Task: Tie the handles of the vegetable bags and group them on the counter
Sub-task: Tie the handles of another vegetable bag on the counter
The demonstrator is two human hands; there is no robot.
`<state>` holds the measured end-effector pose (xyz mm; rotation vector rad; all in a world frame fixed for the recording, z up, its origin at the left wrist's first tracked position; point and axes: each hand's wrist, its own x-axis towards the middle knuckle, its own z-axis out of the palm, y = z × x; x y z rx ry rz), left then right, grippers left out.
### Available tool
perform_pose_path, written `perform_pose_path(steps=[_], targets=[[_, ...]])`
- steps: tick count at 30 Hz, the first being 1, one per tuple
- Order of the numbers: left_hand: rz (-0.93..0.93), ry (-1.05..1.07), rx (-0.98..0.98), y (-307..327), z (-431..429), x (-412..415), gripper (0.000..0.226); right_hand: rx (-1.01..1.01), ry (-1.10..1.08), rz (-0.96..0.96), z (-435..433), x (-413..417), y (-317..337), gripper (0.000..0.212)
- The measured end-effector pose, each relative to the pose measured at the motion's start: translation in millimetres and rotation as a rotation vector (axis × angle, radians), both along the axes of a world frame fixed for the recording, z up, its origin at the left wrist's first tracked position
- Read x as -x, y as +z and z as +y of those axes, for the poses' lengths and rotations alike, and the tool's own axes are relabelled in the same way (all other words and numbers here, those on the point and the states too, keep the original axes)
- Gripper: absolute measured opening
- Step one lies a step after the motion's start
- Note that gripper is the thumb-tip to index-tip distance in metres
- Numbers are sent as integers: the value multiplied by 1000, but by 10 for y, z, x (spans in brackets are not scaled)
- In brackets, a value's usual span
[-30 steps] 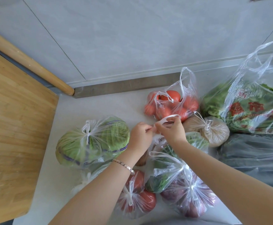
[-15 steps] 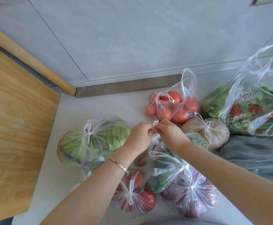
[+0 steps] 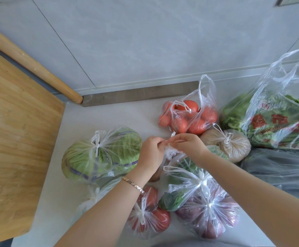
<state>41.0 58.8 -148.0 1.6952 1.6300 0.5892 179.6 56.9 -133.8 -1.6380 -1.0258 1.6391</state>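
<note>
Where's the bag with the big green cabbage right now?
In the head view, the cabbage bag lies left of centre on the counter, between the wooden board and the left hand.

Open counter (image 3: 50, 193) runs between cutting board (image 3: 20, 139) and cabbage bag (image 3: 100, 157); untied tomato bag (image 3: 189, 120) crowds the right.

Knotted clear bags lie on the counter (image 3: 109, 118): cabbage bag (image 3: 102, 154) at left, tan bag (image 3: 234, 145), front tomato bag (image 3: 148, 216), purple bag (image 3: 211, 216), greens bag (image 3: 173, 198). The rear tomato bag (image 3: 189, 118) and printed bag (image 3: 278, 118) are untied. The middle bag (image 3: 171, 153) has its handles bunched together.
</note>
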Motion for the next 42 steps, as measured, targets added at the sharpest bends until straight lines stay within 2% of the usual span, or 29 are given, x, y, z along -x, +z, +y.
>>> perform_pose_path(steps=[2, 3, 5, 7, 11, 17, 20, 22, 24, 26, 29, 34, 37, 39, 42], targets=[[-62, -7, 100, -26, 14, -6, 20, 13, 106, 51, -4, -80, 9, 18], [-123, 26, 193, -28, 23, -11, 19, -26, 168, 0, -7, -110, 8, 22], [-296, 167, 435, -24, 49, -16, 15, -178, 271, -216, -27, -123, -7, 35], [-428, 267, 603, -23, 79, -6, 14, -344, 311, -384, -41, -85, -9, 34], [-501, 296, 695, 8, 127, 24, 19, -578, 463, -568, -46, -60, -24, 30], [-482, 297, 683, 14, 106, -20, 25, -565, 590, -646, -7, -117, -5, 18], [-465, 301, 651, 21, 91, -35, 27, -604, 595, -722, -32, -95, -26, 21], [-386, 259, 584, 36, 84, -20, 27, -637, 597, -819, -60, -68, -56, 25], [-219, 138, 462, 56, 90, 22, 23, -658, 600, -881, -115, -27, -94, 26], [-40, 22, 332, 70, 118, 69, 18, -659, 569, -838, -244, 9, -127, 20], [160, -98, 201, 48, 120, 99, 21, -766, 545, -844, -433, -20, -250, 10], [396, -149, 162, -1, 115, -12, 23, -668, 579, -800, -436, -101, -297, 25], [631, -356, 135, 100, 269, -70, 18, -391, 589, -648, -279, -221, -130, 19], [665, -418, 6, 181, 399, -100, 22, -374, 431, -600, -119, -381, 16, 19], [511, -267, -166, 252, 609, -175, 50, -520, -79, -660, 184, -628, 246, 22]])
